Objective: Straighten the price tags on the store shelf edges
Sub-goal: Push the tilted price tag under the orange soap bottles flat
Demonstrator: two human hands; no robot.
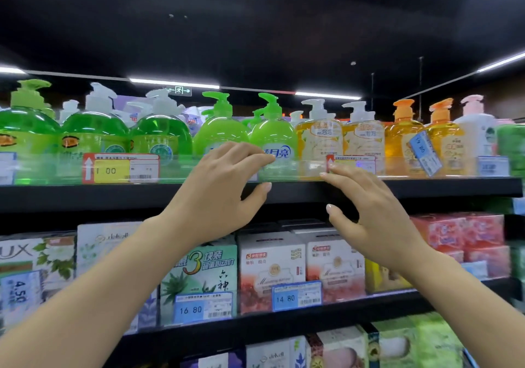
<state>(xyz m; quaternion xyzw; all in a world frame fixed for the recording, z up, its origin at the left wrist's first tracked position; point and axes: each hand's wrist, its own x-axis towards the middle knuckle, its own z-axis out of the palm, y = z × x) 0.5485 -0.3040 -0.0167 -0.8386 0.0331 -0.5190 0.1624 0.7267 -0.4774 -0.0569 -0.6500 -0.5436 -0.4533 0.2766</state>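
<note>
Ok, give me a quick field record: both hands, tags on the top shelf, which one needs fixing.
left hand: fingers on the clear rail of the top shelf, thumb under its edge
right hand: fingertips at the red-yellow tag
straight tag: red-yellow 1.00 tag
crooked tag: blue tag, tilted, by the orange bottles

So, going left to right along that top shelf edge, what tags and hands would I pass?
Red and yellow price tag → left hand → right hand → tilted blue price tag → straight blue price tag.
</note>
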